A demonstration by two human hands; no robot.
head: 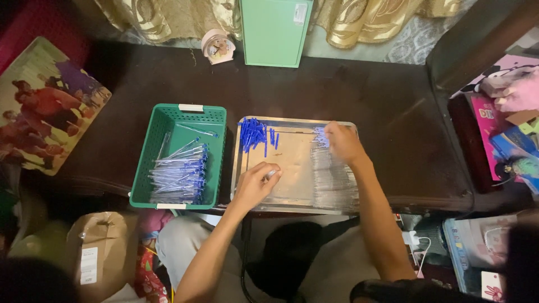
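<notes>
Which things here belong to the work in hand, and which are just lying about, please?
In use: metal tray, blue pen caps, clear pen barrels, green basket of finished pens.
Lying about: small clock, green box, printed mat.

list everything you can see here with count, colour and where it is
metal tray: one, silver, on the dark table, centre
blue pen caps: a loose pile, blue, tray's far left corner
clear pen barrels: many, transparent, right side of the tray
green basket: one, green, left of the tray
finished pens: many, clear with blue caps, inside the basket
green box: one, pale green, far edge of the table
small clock: one, pinkish, left of the box
paper bag: one, brown, near left
left hand: pinching a small pale piece, too small to identify, over the tray
right hand: on the barrels at the tray's far right
</notes>
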